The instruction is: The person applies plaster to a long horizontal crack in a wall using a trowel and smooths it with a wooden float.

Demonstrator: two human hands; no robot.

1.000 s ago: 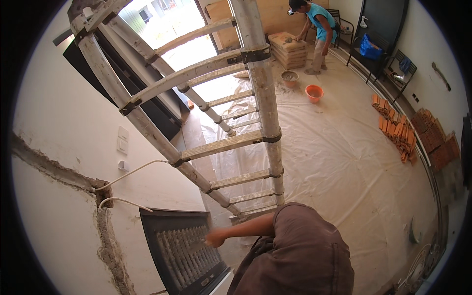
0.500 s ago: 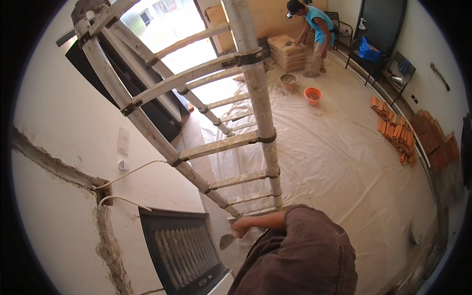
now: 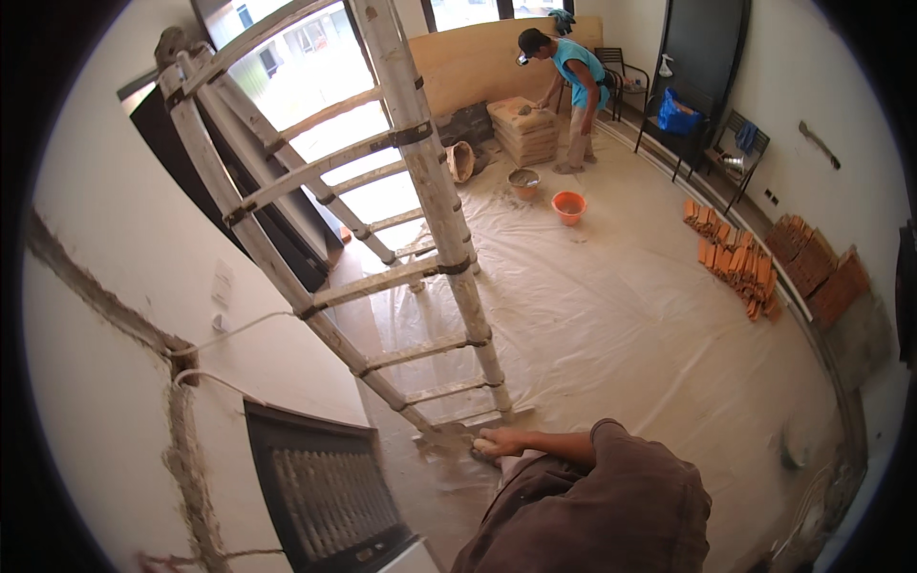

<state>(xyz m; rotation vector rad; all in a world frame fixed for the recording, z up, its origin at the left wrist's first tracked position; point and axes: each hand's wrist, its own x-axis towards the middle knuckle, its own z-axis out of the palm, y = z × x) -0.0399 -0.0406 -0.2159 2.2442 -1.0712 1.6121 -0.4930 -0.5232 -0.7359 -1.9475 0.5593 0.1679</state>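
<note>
My right hand (image 3: 499, 442) reaches leftward out of a brown sleeve (image 3: 611, 477), low beside the foot of a metal ladder (image 3: 458, 286). Its fingers are closed around a trowel, whose grey blade (image 3: 447, 436) points left across the ladder's bottom bar. A small dark shape just under the hand is too unclear to name. My left hand does not show clearly; a reddish smear at the lower left rim, by the wall, cannot be made out. Left of the ladder, the white wall has a rough chiselled groove (image 3: 181, 439) with pale cables (image 3: 244, 334) coming out.
A co-worker in a blue top (image 3: 578, 72) bends over stacked sacks (image 3: 523, 134). Near them stand a mortar bucket (image 3: 523, 184) and an orange bucket (image 3: 569, 207). Orange bricks (image 3: 735, 263) lie at right, before chairs. Plastic sheeting (image 3: 592, 325) covers the floor. A dark louvred panel (image 3: 330, 487) is at lower left.
The whole view has shifted, with the ladder and room sliding left. The trowel blade, which hung below my right hand, now points left beside the ladder's foot. The co-worker stays bent over the sacks.
</note>
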